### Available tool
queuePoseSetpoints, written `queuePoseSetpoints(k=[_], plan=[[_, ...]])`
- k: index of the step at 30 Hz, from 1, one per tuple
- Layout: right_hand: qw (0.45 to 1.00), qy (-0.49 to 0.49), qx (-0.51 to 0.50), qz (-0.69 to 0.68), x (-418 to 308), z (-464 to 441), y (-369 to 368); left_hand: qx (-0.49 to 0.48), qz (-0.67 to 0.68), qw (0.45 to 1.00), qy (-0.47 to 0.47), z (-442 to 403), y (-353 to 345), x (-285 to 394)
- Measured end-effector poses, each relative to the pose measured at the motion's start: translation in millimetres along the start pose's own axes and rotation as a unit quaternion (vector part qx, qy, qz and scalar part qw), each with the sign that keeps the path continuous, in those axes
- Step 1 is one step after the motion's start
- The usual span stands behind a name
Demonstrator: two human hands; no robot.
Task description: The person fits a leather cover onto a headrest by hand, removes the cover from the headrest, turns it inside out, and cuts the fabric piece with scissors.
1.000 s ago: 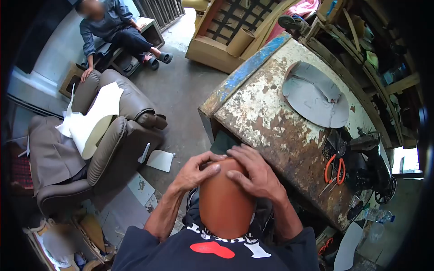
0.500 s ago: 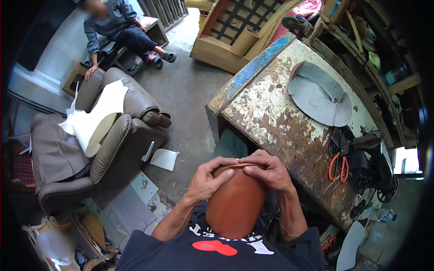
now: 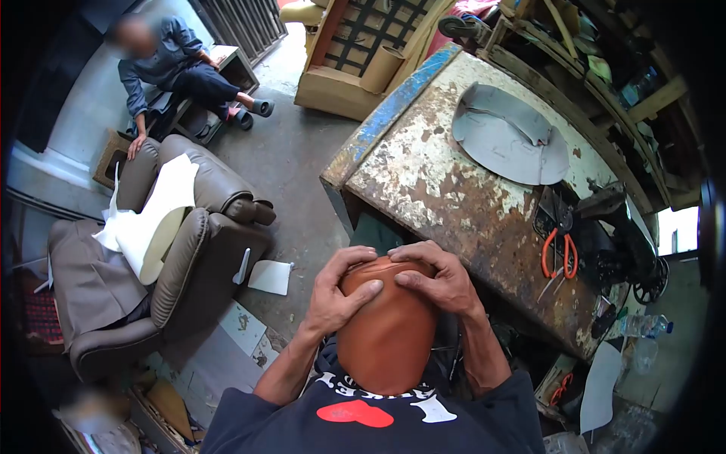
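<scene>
Left of the fingers [image 3: 352, 259], a brown recliner [image 3: 240, 227] is draped with white sheeting [image 3: 172, 185]. Well beyond the fingers, to the left, a person [image 3: 198, 82] is seated, and, more nearly ahead, a webbed wooden frame [image 3: 333, 92] is seen. Right of the fingers, an orange-handled tool [image 3: 558, 259] is laid on a paint-worn workbench [image 3: 461, 223]; farther right and lower, a clear bottle [image 3: 643, 326] is seen.

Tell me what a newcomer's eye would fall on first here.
Probably the smooth orange-brown piece in the middle, its far edge pinched between the left hand and right hand in front of the dark shirt. Next, perhaps, the bright orange-handled pliers on the paint-flaked table to the right, then the white sheet draped over the brown armchair at left.
</scene>
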State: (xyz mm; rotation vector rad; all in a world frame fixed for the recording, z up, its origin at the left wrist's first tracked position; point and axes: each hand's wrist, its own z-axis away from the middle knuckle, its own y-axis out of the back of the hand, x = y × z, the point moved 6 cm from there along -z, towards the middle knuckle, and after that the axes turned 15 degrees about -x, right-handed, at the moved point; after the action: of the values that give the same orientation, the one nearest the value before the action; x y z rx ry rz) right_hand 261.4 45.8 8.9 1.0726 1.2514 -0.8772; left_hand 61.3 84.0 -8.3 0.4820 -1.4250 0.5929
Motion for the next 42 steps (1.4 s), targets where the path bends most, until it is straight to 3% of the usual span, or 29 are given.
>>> queuePoseSetpoints(k=[1, 3, 6, 8, 9, 10, 14, 17, 22, 25, 30, 36, 41, 42], plan=[[0.998, 0.002, 0.033, -0.050, 1.6, 6.2, 0.9, 0.016, -0.032, 0.998, -0.047, -2.3, 1.2, -0.9], [0.998, -0.005, 0.058, -0.026, -3.2, 16.4, 1.8, 0.046, -0.059, 0.991, -0.113, -8.8, -4.5, 10.6], [0.993, -0.030, 0.114, -0.021, -10.4, 32.6, -5.2, 0.063, -0.056, 0.994, -0.068, -12.2, -16.3, 15.8], [0.989, -0.005, 0.148, -0.023, -16.4, 43.8, -5.8, 0.065, -0.053, 0.993, -0.081, -12.8, -25.6, 21.4], [0.988, -0.006, 0.154, -0.023, -18.9, 48.9, -6.0, 0.061, -0.048, 0.987, -0.141, -12.3, -28.0, 23.9], [0.988, 0.027, 0.154, 0.012, -27.2, 54.6, -7.2, 0.056, -0.042, 0.977, -0.200, -9.6, -30.7, 28.9], [0.967, 0.098, 0.183, 0.148, -41.6, 70.4, -3.5, 0.031, -0.143, 0.952, -0.270, -12.5, -45.0, 43.6], [0.949, 0.072, 0.272, 0.145, -28.4, 77.8, -1.8, 0.045, -0.208, 0.948, -0.239, -19.1, -55.7, 47.5], [0.923, 0.043, 0.327, 0.198, -27.6, 82.4, -0.2, 0.075, -0.255, 0.950, -0.167, -34.4, -63.8, 41.3], [0.858, 0.011, 0.258, 0.443, -57.1, 68.4, -15.1, 0.040, -0.313, 0.934, -0.168, -39.3, -71.8, 43.1], [0.876, -0.041, 0.288, 0.385, -32.8, 77.6, -7.2, -0.015, -0.335, 0.933, -0.130, -48.4, -73.9, 36.5], [0.900, 0.042, 0.314, 0.300, -25.8, 71.9, -12.4, -0.046, -0.258, 0.953, -0.149, -48.6, -58.0, 25.9], [0.918, 0.043, 0.322, 0.227, -27.2, 68.1, -19.3, -0.054, -0.232, 0.964, -0.118, -45.8, -43.1, 31.3], [0.909, 0.022, 0.369, 0.192, -24.0, 73.7, -19.1, -0.051, -0.222, 0.968, -0.109, -45.7, -39.0, 31.1]])
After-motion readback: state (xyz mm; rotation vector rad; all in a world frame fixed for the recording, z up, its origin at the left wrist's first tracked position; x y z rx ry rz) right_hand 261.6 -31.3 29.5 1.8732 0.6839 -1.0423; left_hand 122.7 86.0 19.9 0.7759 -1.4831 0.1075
